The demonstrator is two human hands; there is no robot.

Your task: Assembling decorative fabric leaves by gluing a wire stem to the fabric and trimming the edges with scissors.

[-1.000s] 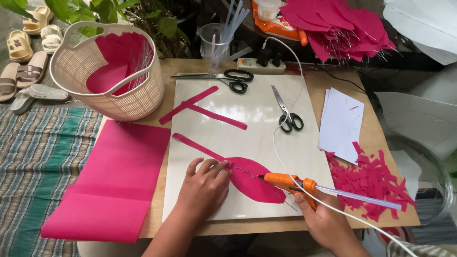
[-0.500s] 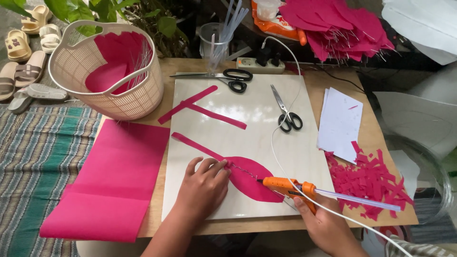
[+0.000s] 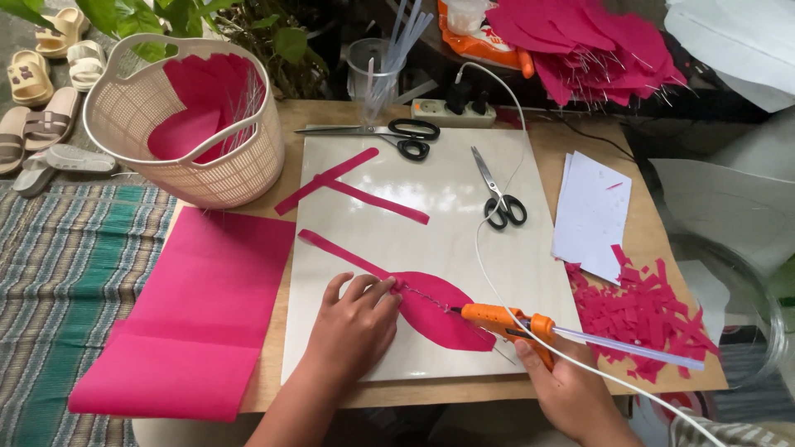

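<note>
My left hand [image 3: 352, 327] lies flat on the white board [image 3: 431, 199], fingertips pressing the narrow end of a pink petal-shaped paper piece [image 3: 443, 319] where a long pink strip [image 3: 339, 254] joins it. My right hand [image 3: 571, 393] grips an orange glue gun [image 3: 505, 321] by its handle, the nozzle pointing left and touching the petal's middle. A clear glue stick [image 3: 629, 348] sticks out of the gun's back, and its white cord [image 3: 489, 248] runs up across the board.
Two crossed pink strips [image 3: 352, 192] and two black-handled scissors [image 3: 397, 132] [image 3: 501, 199] lie on the board. A large pink sheet [image 3: 199, 310] hangs over the table's left edge beside a cream basket [image 3: 178, 161]. White papers [image 3: 592, 215] and pink scraps [image 3: 642, 314] lie on the right.
The glue gun's nozzle has slid slightly along the petal. My left hand stays pressed on the petal's narrow end.
</note>
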